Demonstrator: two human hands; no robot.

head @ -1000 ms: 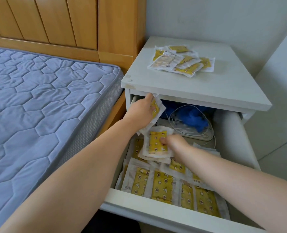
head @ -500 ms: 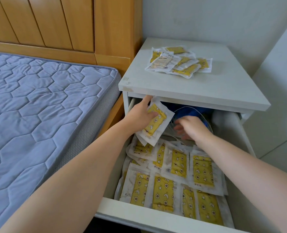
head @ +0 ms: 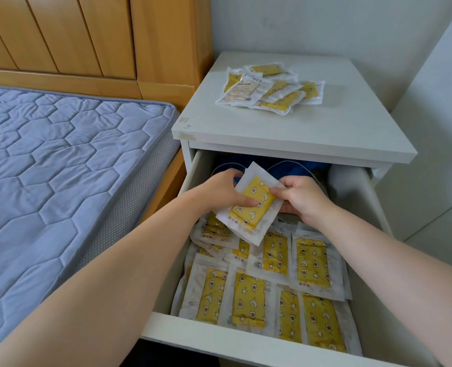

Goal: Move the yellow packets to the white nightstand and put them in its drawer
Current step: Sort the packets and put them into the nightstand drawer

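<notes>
Both hands hold one yellow packet over the open drawer of the white nightstand. The left hand grips its left edge with the thumb laid across the yellow face, and the right hand pinches its right edge. The packet is tilted above the back half of the drawer.

Below it, more yellow packets lie in overlapping rows on the drawer floor, reaching the front panel. A loose pile of packets rests toward the back of the nightstand top.

Just beside the nightstand on the left is a blue-grey quilted mattress, with a wooden headboard behind it.

At the back of the drawer, behind the hands, sit something blue, perhaps cloth, and a thin white cable. The nightstand top shades them and the hands cover part, so they are hard to make out. The right forearm and the edge of the view cut off the drawer's near right corner.
</notes>
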